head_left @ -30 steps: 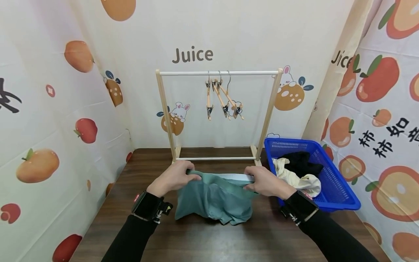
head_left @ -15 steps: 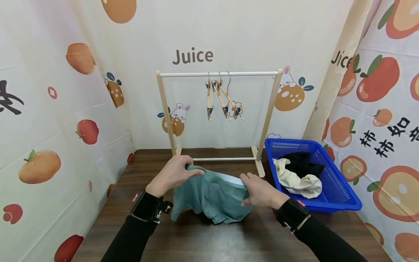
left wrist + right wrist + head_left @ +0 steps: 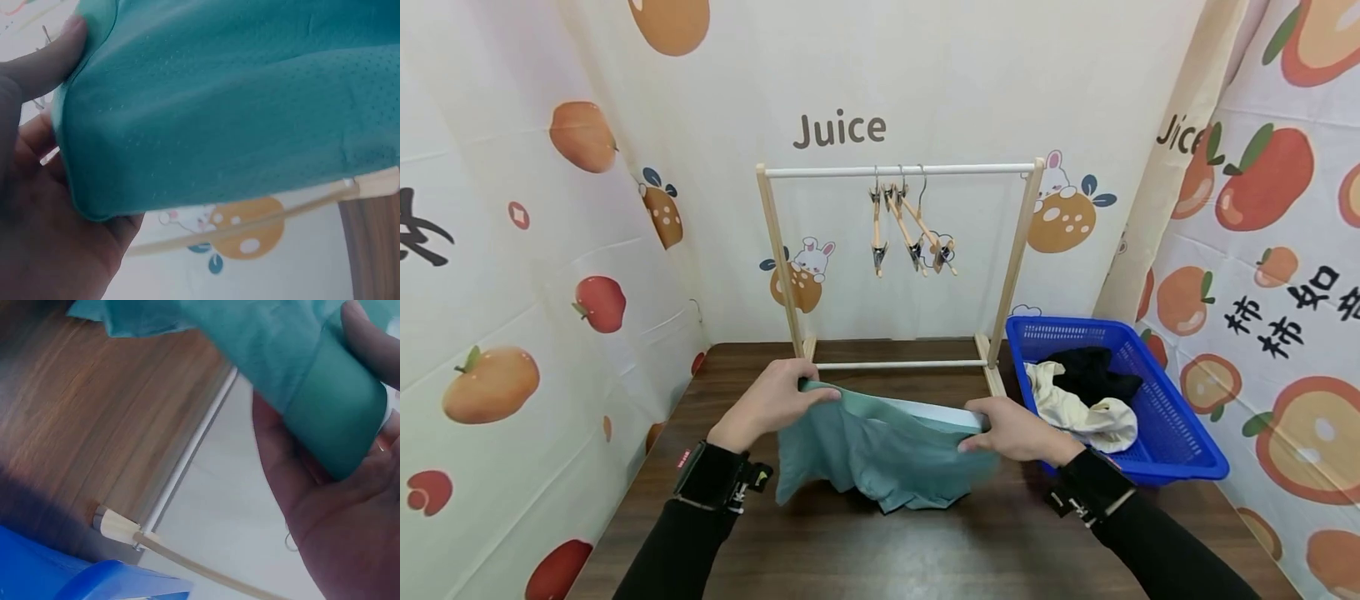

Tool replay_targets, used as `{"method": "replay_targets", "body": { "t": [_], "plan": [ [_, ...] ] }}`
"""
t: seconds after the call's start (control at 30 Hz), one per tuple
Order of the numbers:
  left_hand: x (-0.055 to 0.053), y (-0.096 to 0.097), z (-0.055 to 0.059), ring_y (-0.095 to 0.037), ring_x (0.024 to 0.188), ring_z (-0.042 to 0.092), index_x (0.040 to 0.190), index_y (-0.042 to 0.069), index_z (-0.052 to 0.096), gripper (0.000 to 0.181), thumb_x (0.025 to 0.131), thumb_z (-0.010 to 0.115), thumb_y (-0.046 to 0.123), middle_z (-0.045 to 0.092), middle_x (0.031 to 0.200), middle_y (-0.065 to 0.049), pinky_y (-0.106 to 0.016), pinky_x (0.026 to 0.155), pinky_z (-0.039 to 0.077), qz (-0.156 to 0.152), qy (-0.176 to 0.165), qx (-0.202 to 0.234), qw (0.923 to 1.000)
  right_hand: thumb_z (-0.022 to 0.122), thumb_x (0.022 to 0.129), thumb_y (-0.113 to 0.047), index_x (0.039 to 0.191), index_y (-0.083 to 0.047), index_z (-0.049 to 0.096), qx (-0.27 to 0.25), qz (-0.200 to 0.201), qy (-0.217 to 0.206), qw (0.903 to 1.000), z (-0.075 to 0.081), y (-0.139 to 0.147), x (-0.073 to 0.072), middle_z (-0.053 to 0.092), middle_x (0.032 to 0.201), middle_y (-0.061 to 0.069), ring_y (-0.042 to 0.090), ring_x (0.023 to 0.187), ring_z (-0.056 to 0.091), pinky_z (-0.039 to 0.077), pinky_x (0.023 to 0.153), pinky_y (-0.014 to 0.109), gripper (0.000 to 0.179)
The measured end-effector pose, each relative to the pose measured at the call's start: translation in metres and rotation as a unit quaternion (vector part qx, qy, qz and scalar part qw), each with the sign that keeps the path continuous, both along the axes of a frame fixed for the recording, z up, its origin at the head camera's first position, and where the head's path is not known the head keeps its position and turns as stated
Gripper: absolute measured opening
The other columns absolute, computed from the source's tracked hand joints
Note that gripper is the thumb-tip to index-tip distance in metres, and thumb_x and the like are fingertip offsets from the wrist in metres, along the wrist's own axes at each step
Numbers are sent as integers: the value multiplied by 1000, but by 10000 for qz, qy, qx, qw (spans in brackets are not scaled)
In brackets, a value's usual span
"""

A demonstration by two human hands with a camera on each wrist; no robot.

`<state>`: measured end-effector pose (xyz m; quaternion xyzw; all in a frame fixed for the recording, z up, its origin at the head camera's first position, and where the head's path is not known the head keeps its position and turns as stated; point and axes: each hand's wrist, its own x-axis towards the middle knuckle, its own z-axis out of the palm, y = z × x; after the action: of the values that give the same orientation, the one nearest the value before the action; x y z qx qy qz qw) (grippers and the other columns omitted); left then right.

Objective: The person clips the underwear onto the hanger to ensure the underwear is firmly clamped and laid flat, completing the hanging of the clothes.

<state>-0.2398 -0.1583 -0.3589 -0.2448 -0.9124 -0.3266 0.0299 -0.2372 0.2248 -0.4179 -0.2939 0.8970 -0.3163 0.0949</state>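
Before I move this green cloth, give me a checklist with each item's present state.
1. Left hand gripping one end of the green cloth: ok, thumb on the near side, fingers behind.
2. Right hand gripping the other end: ok.
3. Cloth smooth: not ok, it sags in folds.
4. Cloth clear of the blue basket: ok, they look apart.
5. A hanger off the rack: not ok, all three hangers hang on the white rail.
6. Hanger clips open: cannot tell, too small.

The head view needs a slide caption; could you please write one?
Both hands hold a teal garment in front of a rack with clip hangers.
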Motion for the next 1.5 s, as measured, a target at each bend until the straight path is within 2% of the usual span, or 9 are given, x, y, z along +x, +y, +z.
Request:
{"method": "replay_targets", "body": {
  "t": [0.13, 0.33, 0.53, 0.67, 0.9, 0.97, 1.17, 1.4, 1.5],
  "plan": [
    [-1, -12, -5, -16, 68, 47, 80, 14, 62, 21, 99, 68, 20, 50, 76, 0, -35, 68, 41, -165, -95, -54, 9998, 74, 94, -33, 105, -17, 67, -404, 50, -232, 9989, 7, 9, -2, 64, 97, -4, 14, 87, 58, 47, 78, 33, 21],
    [-1, -25, -13, -19, 86, 53, 96, 10, 68, 7, 99, 63, 10, 61, 97, -3, -42, 81, 45, -173, -116, -94, 9997, 64, 101, -15, 128, -9, 61, -934, 63, -333, 9950, 14, 18, -4, 64, 116, 5, 25, 107, 60, 48, 91, 39, 27],
    [1, -32, -15, -19, 82, 50, 97, 10, 67, 6, 100, 65, 14, 59, 93, -1, -41, 78, 42, -31, -96, -148, 9998, 68, 99, -14, 113, -13, 70, -1367, -490, -56, 9894, 15, 19, -5, 70, 107, 2, 19, 98, 64, 52, 79, 31, 14],
    [1, -35, -17, -19, 85, 53, 97, 12, 69, 7, 100, 65, 16, 62, 95, 0, -43, 81, 44, 84, -117, -148, 9998, 66, 101, -15, 108, -14, 75, -1567, -496, 181, 9862, 19, 19, -3, 72, 101, 2, 17, 91, 64, 52, 75, 29, 12],
    [-1, -39, -20, -19, 80, 51, 94, 14, 67, 12, 103, 62, 21, 60, 88, 1, -40, 78, 41, 232, -275, -165, 9992, 65, 101, -20, 133, -6, 66, -1536, -335, -336, 9870, 26, 25, -1, 66, 123, 10, 16, 99, 60, 50, 81, 26, 35],
    [-1, -41, -21, -20, 80, 50, 94, 14, 66, 13, 103, 62, 23, 59, 87, 1, -40, 77, 40, 240, -304, -138, 9992, 68, 99, -21, 135, -7, 64, -1458, -385, -360, 9879, 27, 26, -1, 66, 120, 11, 16, 93, 60, 49, 76, 25, 39],
    [-1, -45, -19, -20, 80, 51, 92, 15, 67, 18, 102, 63, 29, 56, 81, 1, -39, 75, 41, 278, -337, 39, 9990, 66, 100, -15, 123, -6, 70, -1209, -1079, 458, 9857, 29, 29, 0, 68, 96, 6, 14, 78, 55, 44, 66, 26, 25],
    [-2, -49, -15, -20, 79, 50, 99, 12, 69, 10, 102, 65, 21, 57, 84, 0, -38, 73, 41, -30, -435, 218, 9988, 60, 102, -5, 116, -8, 73, -979, -1245, 1142, 9808, 33, 32, 0, 73, 106, 5, 14, 87, 64, 50, 73, 26, 19],
    [-1, -50, -12, -20, 74, 50, 98, 12, 70, 8, 100, 67, 20, 55, 81, -1, -35, 69, 41, 18, -416, 349, 9985, 57, 103, -2, 116, -8, 72, -949, -1262, 1232, 9797, 36, 34, 0, 72, 107, 6, 15, 85, 63, 48, 72, 26, 21]
  ]
}}
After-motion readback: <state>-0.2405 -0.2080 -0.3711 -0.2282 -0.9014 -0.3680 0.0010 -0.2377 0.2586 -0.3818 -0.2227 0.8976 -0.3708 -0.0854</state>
